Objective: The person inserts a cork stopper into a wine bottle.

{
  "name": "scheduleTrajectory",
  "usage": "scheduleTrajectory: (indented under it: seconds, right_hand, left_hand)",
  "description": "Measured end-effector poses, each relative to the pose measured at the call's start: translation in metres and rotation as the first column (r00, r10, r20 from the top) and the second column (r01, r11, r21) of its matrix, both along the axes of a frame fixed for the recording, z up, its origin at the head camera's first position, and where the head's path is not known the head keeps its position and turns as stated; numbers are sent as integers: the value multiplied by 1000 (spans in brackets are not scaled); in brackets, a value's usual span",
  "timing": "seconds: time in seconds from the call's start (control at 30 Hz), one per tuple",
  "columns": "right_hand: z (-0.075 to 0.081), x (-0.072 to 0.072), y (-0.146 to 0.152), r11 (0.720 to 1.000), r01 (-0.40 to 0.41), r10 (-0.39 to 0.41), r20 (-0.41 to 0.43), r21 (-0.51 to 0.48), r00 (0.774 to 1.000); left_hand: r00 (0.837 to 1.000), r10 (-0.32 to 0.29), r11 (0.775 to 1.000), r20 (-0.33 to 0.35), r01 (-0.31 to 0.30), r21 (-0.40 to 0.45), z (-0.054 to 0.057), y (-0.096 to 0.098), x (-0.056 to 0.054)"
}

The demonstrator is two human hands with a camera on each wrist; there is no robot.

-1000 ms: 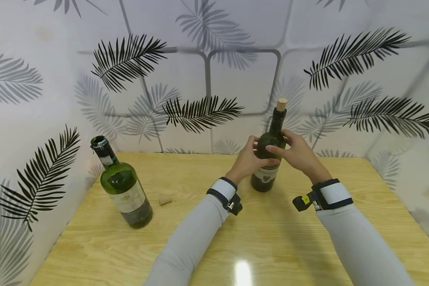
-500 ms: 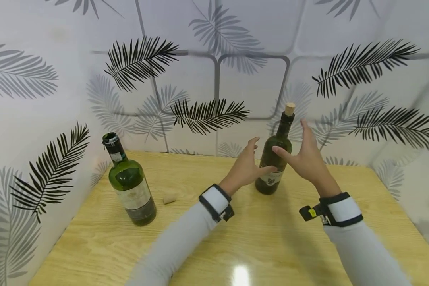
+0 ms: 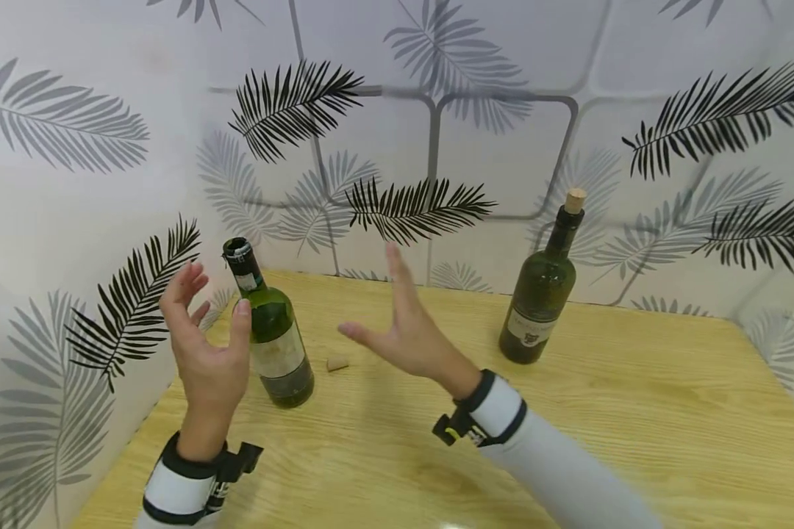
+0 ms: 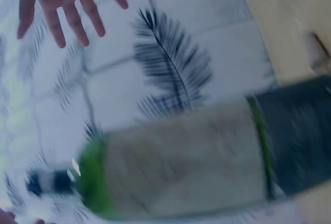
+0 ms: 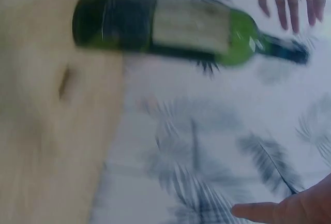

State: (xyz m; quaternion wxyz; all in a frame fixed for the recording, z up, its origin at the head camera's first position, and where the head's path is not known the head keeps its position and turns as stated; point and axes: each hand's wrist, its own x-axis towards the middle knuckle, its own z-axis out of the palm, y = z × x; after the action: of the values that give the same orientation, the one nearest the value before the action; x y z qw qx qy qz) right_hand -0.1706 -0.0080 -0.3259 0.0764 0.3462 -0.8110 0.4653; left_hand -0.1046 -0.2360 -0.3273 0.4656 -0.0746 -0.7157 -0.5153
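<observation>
An uncorked green wine bottle (image 3: pixel 279 345) with a pale label stands upright at the table's left; its mouth has torn foil round it. My left hand (image 3: pixel 205 353) is raised just left of this bottle, fingers loosely spread, thumb overlapping its shoulder in the head view. To the right of the same bottle my right hand (image 3: pixel 410 334) hovers with fingers straight and thumb apart, holding nothing. A loose cork (image 3: pixel 337 363) lies on the table between that hand and the bottle. Both wrist views show the uncorked bottle (image 4: pixel 181 162) blurred, with the opposite hand beyond it.
A darker wine bottle (image 3: pixel 539 301) with a cork (image 3: pixel 575 200) standing in its neck is upright at the back right. Behind the wooden table (image 3: pixel 635 411) rises a wall (image 3: pixel 503 169) with a leaf pattern, and another side of it closes in on the left.
Both hands have let go of the corked bottle and moved left, to either side of the uncorked one. The head view has turned left. Both bottles and the loose cork stay put.
</observation>
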Motion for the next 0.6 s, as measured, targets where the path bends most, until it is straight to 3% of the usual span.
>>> scheduleTrajectory:
  seconds: [0.03,0.07,0.1,0.17,0.23,0.27,0.33,0.4,0.6]
  right_hand:
    - [-4,-1,-15,999,-39,38,43,12,998]
    - [-8,-2,-30,997,-80,78,81,21,994]
    - [-12,-3,-45,992,-119,115,108,31,987]
    - [-18,-6,-69,982,-183,176,145,38,974]
    - [-24,-8,-87,974,-225,218,166,22,962]
    - [-26,-9,-93,973,-229,223,165,15,961]
    - [-30,-10,-101,975,-222,221,154,-9,963]
    - [-32,-11,-104,976,-215,217,137,-33,967]
    - [-32,-20,-94,961,-273,267,124,37,956]
  left_hand:
    - [996,-10,1000,92,10,-6,-3,-11,-1]
    - [980,-23,999,197,29,-28,-5,-19,-2]
    - [953,-48,997,301,65,-46,-8,-26,-3]
    - [881,-103,987,461,147,-61,-12,-34,-8]
    - [821,-118,977,559,196,-81,-15,-37,-11]
    - [804,-122,974,582,210,-87,-15,-38,-13]
    - [792,-134,971,595,225,-81,-16,-38,-13]
    - [792,-134,970,596,229,-86,-16,-38,-13]
    - [779,-137,966,612,240,-90,-14,-38,-11]
